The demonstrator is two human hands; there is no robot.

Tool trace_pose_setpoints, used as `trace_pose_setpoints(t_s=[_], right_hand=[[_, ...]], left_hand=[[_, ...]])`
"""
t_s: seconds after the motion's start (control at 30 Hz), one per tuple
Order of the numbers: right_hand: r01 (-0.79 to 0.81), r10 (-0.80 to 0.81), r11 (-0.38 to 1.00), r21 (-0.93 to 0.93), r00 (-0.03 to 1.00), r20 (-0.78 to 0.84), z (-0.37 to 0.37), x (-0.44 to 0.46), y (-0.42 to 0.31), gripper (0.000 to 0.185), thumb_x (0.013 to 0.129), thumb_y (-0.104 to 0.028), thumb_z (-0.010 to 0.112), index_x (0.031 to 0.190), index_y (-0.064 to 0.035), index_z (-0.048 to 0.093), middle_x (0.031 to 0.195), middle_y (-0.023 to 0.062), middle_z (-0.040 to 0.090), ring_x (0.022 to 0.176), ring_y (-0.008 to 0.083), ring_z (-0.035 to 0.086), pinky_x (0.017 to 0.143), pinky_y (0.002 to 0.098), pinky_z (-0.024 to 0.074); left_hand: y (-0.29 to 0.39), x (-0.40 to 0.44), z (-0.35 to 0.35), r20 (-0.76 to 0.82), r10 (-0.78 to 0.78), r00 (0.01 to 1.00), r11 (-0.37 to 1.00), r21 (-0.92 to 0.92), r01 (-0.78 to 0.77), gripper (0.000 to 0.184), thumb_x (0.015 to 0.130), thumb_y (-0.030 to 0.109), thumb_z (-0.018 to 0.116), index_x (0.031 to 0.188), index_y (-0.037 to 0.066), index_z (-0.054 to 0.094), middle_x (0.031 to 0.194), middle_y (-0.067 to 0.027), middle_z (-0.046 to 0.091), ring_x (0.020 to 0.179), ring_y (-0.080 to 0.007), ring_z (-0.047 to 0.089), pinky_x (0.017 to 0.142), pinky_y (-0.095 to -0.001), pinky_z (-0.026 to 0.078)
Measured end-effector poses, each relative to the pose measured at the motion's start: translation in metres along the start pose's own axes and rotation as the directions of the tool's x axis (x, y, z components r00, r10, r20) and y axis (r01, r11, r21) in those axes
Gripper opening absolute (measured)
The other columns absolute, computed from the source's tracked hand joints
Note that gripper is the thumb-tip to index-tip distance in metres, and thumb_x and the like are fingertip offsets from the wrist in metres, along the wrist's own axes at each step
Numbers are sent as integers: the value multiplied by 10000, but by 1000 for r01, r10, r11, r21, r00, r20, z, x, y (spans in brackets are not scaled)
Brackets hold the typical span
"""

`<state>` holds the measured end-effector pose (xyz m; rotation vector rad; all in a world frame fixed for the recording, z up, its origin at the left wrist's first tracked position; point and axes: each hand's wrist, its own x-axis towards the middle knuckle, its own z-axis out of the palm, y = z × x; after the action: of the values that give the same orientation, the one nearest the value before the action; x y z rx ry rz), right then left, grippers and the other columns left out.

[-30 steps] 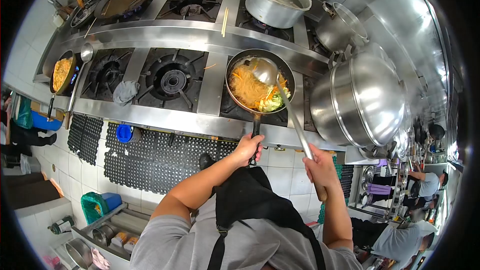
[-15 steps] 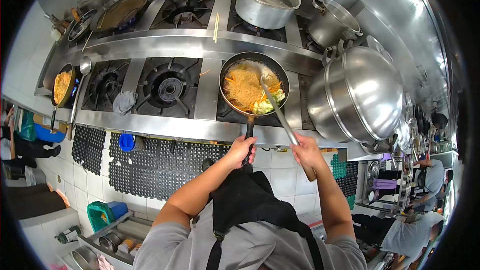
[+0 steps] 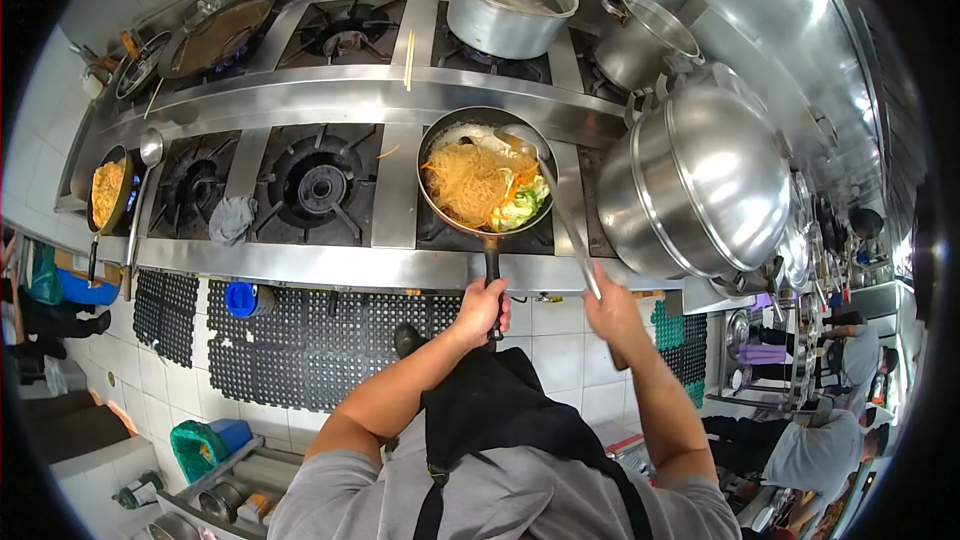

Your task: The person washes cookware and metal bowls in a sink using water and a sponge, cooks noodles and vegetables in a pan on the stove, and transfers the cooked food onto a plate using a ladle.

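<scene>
My left hand (image 3: 483,313) is closed around the black handle of a frying pan (image 3: 491,262) on the front stove. Thin noodles (image 3: 463,183) fill most of the pan, with shredded cabbage and carrot (image 3: 519,204) on the right side. White bubbling liquid shows along the far rim. In my right hand (image 3: 614,315), slightly blurred, is the long handle of a metal ladle (image 3: 571,225) with a wooden end. The ladle's bowl rests in the pan at its far right, beside the noodles.
A large domed steel pot (image 3: 700,180) stands close on the right. Behind are a wide aluminium pot (image 3: 512,15) and a tall pot (image 3: 645,45). Chopsticks (image 3: 409,60) lie on the ledge. Left are a grey cloth (image 3: 232,219) and a second pan (image 3: 95,235). Several people work at right.
The ladle's bowl has moved to the pan's far right and the noodles have shifted and spread. My right hand has turned on the handle. The whole view has shifted slightly.
</scene>
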<state>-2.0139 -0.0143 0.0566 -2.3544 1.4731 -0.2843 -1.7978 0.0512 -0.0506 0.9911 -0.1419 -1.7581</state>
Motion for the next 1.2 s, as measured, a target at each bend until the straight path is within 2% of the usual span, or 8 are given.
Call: trace_pose_setpoints(t_s=[0.07,0.13,0.27,0.47,0.67,0.73,1.03,1.2], right_hand=[[59,-55,995,85,997,-54,18,-18,-4,506,846,-111,590,1317,32,473,751,275,618,649,433,608,603,458,483],[-110,84,964,242,990,112,16,-33,-33,515,849,-113,580,1328,32,459,795,280,629,690,422,636,604,451,488],[-152,88,933,326,975,203,7,-54,-64,526,847,-124,580,1331,37,452,749,274,623,686,418,645,605,459,487],[-5,0,999,50,994,109,-5,-47,-39,526,845,-133,595,1319,51,462,680,272,604,654,452,614,589,486,486],[105,-104,994,-16,991,79,-87,-27,-4,560,834,-139,647,1366,-94,478,768,235,643,689,422,631,636,468,505],[14,13,993,-114,974,227,-139,-23,-18,558,828,-125,651,1362,-108,494,796,231,649,695,410,637,633,448,499],[254,-3,895,-367,826,564,-244,32,-60,576,739,-93,649,1305,-49,554,748,225,634,640,383,617,613,407,487],[306,-25,873,-380,807,590,-256,70,-80,552,725,-101,655,1272,-61,592,739,229,630,647,382,609,639,422,495]], left_hand=[[0,-1,2,-5,9,1000,1000,-9,-9,214,940,228,544,931,73,396,626,-48,477,421,-159,451,356,-317,381],[1,-2,3,-37,-8,999,1000,-17,7,180,943,213,537,902,93,409,594,-47,468,404,-163,431,350,-326,348],[5,-3,1,6,-34,999,999,-15,34,205,934,221,545,929,81,396,622,-48,471,432,-163,457,363,-323,390],[7,-3,-1,3,-57,998,998,-3,57,210,931,234,552,912,86,404,607,-47,470,426,-165,459,367,-325,391],[10,-5,-9,13,-67,998,998,-16,68,207,935,225,556,917,89,401,615,-41,475,427,-159,455,365,-321,382],[12,-5,-10,16,-101,995,995,-4,101,206,936,220,557,924,91,397,618,-40,477,429,-159,456,362,-321,374],[16,-7,-15,42,-91,995,996,-4,91,210,934,221,560,933,86,400,614,-37,483,397,-158,435,355,-321,374],[15,-8,-13,15,-62,998,998,-17,63,206,945,229,552,875,89,419,592,-41,469,385,-158,415,351,-315,338]])
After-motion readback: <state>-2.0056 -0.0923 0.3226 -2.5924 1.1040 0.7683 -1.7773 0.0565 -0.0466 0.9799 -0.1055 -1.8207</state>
